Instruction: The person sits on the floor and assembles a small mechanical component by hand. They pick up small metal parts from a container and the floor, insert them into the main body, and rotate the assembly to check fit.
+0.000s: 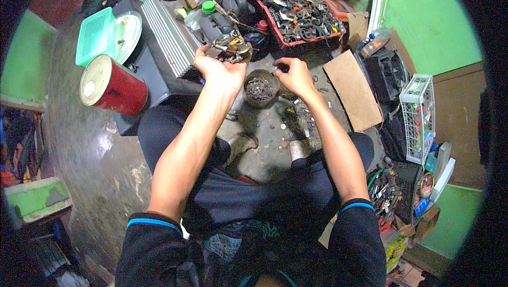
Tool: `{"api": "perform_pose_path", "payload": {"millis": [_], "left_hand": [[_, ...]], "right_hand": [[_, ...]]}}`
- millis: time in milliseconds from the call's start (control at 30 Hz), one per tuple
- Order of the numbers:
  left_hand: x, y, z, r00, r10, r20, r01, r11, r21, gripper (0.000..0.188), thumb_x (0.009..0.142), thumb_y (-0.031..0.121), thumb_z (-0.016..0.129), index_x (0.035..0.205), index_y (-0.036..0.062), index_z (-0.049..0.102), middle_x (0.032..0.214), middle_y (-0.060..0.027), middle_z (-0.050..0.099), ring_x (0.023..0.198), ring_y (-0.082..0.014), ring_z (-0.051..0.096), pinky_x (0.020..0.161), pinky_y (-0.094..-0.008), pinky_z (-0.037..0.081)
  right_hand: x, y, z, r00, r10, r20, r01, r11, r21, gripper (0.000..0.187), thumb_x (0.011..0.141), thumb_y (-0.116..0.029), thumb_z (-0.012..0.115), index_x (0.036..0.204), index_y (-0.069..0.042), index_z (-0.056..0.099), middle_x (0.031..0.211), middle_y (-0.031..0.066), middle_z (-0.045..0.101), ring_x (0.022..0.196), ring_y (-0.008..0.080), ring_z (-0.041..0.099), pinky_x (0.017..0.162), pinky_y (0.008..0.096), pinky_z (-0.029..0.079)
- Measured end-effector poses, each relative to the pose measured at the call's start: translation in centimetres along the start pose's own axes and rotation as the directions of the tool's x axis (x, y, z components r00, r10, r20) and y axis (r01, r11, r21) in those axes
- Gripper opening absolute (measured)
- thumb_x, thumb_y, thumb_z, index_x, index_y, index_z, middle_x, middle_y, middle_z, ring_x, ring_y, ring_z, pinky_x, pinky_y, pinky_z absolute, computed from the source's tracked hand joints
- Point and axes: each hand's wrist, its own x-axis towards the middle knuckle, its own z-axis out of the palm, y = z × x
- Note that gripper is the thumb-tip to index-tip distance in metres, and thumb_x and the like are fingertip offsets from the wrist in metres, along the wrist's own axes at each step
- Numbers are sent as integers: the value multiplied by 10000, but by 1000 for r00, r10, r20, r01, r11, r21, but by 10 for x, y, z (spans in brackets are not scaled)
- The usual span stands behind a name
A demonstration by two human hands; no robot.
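Note:
My left hand [218,69] is palm up and curled under a heap of small metal parts [230,47]; whether a dish lies beneath them I cannot tell. Just below and to the right, a round bowl [257,103] stands on the floor with many small screws or similar metal bits [259,88] in it. At the bowl's right rim hovers my right hand [294,77], its thumb and fingertips pinched together. Anything between those fingertips is too small or hidden to name.
A red crate [274,24] heaped with metal parts stands ahead, beside dark jugs with green caps [214,24]. To the left are a red tin [117,87] and a green plastic box [96,35]. A cardboard sheet [353,92] and white basket [419,115] lie right. Loose bits litter the floor [267,139].

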Motion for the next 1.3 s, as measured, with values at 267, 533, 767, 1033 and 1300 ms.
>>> {"api": "perform_pose_path", "payload": {"millis": [267,533,767,1033,1300], "left_hand": [[0,-2,1,995,-79,-58,80,997,6,465,840,360,424,1167,33,473,1078,-167,574,971,-311,561,887,-526,450],[-22,-22,0,998,-60,13,57,983,177,327,830,324,445,989,55,539,974,-131,621,913,-302,580,879,-474,450],[-20,-30,-13,994,-46,94,18,958,285,311,836,319,453,976,62,560,966,-112,639,923,-289,585,852,-427,445],[-25,-36,-12,989,45,138,-83,955,284,269,845,305,468,942,73,565,922,-96,644,893,-264,594,846,-425,450],[-23,-38,-12,987,62,146,-100,957,272,324,846,314,454,974,38,565,972,-136,645,944,-289,595,890,-444,451]], "right_hand": [[-4,-19,-17,978,-141,-152,166,971,173,213,777,-158,669,957,-56,719,868,152,705,778,280,689,745,350,523],[-38,-69,-41,854,-367,-369,461,862,209,386,724,-178,753,1075,-43,663,1017,113,685,917,245,675,809,335,520],[-40,-67,-36,829,-433,-354,507,849,149,424,697,-164,803,1050,15,653,1020,127,660,955,219,646,793,322,514],[-42,-70,-25,988,10,-156,99,731,675,331,769,-174,803,972,45,659,951,82,665,697,68,598,614,202,482],[-42,-69,-24,958,-100,-268,235,810,537,305,795,-149,772,991,59,666,884,122,688,779,136,663,667,257,538]]}}
